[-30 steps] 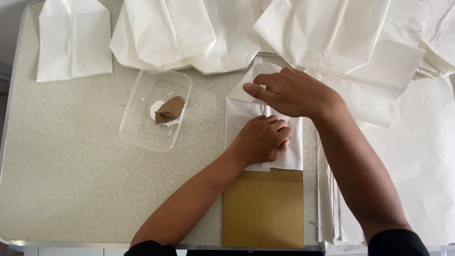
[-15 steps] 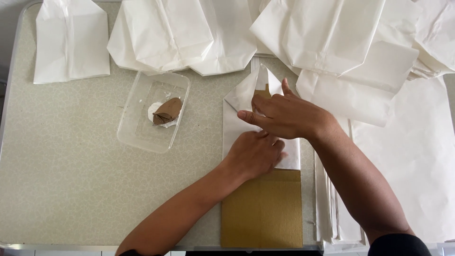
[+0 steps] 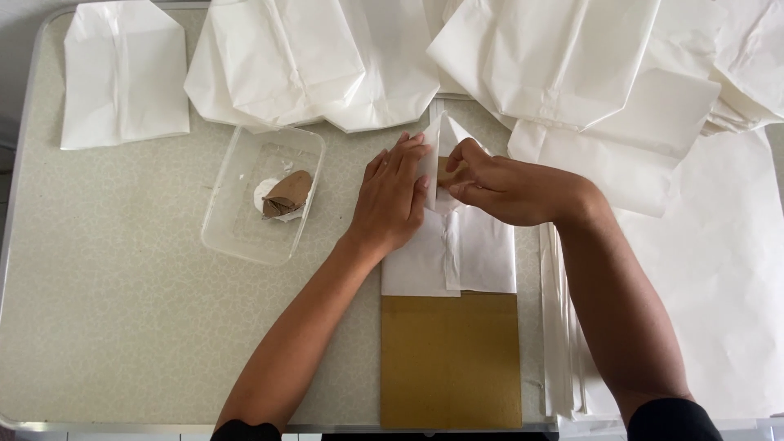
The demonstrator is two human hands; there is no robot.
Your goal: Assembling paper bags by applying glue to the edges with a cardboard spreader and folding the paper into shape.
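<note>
White paper bag (image 3: pixel 457 253), half folded, lies flat on the table (image 3: pixel 122 327) in front of the person, its lower edge resting on a brown cardboard sheet (image 3: pixel 451 359) that reaches to the near table edge. Both forearms come in from the near side. The left hand (image 3: pixel 392 200) lies palm down on the bag's left half, fingers spread and flat, their tips against a raised paper flap (image 3: pixel 437 143) at the bag's far end. The right hand (image 3: pixel 498 188) comes in from the right and pinches that same flap between thumb and fingers, close beside the left fingertips; a bit of brown cardboard shows in the opening there.

Left of the hands, just beside the left wrist, sits a clear plastic tray (image 3: pixel 245 237) holding a dab of white paste (image 3: pixel 265 192) and a small brown cardboard scrap (image 3: pixel 287 194). To the right, a stack of flat white sheets (image 3: pixel 719 286) covers the table, its layered edges showing along the right forearm.

Farther off, finished white bags (image 3: pixel 327 57) crowd the far edge in overlapping heaps, some nearly touching the raised flap, and one single folded bag (image 3: pixel 122 73) lies apart in the far left corner.
</note>
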